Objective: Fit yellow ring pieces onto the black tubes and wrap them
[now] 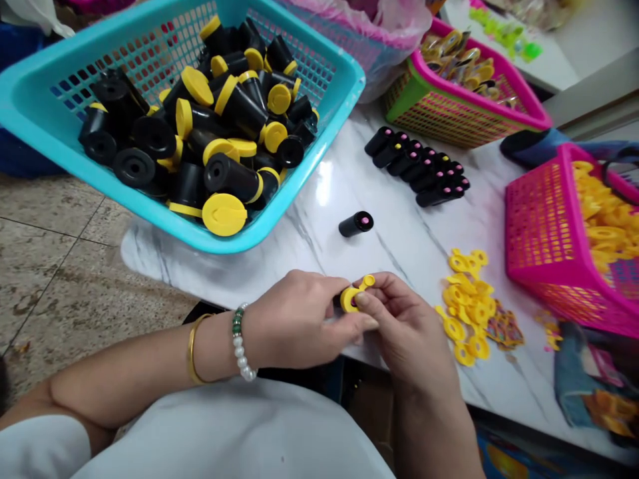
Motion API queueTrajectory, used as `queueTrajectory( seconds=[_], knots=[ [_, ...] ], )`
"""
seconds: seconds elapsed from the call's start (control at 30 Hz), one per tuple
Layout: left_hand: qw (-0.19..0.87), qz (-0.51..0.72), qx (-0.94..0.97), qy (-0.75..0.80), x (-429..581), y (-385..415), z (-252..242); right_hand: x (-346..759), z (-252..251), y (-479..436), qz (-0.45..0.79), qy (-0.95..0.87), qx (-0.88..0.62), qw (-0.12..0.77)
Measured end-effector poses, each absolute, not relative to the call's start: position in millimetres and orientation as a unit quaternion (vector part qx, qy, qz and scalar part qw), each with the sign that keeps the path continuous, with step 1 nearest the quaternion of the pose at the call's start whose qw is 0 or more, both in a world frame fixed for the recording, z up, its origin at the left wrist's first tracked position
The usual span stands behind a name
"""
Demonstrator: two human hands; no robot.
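Note:
In front of my body, my left hand point(297, 319) has its fingers wrapped round a small black plastic cylinder point(337, 303), mostly hidden by the hand. My right hand point(417, 326) pinches a yellow plastic ring piece point(346, 301) with a small round tab, which lies against the cylinder's end. Something dark pink shows inside the ring, partly under my right thumb. Just beyond my hands, a single black cylinder point(355, 224) with a pink dot on its end lies on the table.
A blue basket point(299, 216) holds many black cylinders with yellow caps. Black cylinders point(417, 163) lie in rows behind. Loose yellow rings point(466, 306) lie right, beside small printed pieces point(504, 327). Pink baskets point(534, 233) and a pink-green basket point(424, 100) edge the marble-patterned table point(319, 259).

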State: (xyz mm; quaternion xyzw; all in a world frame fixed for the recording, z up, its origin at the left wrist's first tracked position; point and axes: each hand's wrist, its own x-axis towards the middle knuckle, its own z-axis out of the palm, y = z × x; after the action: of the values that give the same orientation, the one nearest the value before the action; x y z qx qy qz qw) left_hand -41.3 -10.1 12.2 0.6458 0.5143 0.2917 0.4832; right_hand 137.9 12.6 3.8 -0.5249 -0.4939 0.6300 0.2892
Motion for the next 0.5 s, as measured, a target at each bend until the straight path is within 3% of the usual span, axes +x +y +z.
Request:
queueTrajectory(
  seconds=[0.1, 0.37, 0.5],
  knots=[
    [0.572, 0.313, 0.567, 0.504, -42, -5, 14, 136, 5, 7, 0.621, -0.505, -0.528, 0.284],
    [0.537, 0.319, 0.592, 0.509, -40, -9, 8, 135, 2, 6, 0.640, -0.502, -0.512, 0.277],
    [0.628, 0.248, 0.541, 0.501, -45, 0, 13, 139, 5, 13, 0.671, -0.504, -0.490, 0.236]
  ],
)
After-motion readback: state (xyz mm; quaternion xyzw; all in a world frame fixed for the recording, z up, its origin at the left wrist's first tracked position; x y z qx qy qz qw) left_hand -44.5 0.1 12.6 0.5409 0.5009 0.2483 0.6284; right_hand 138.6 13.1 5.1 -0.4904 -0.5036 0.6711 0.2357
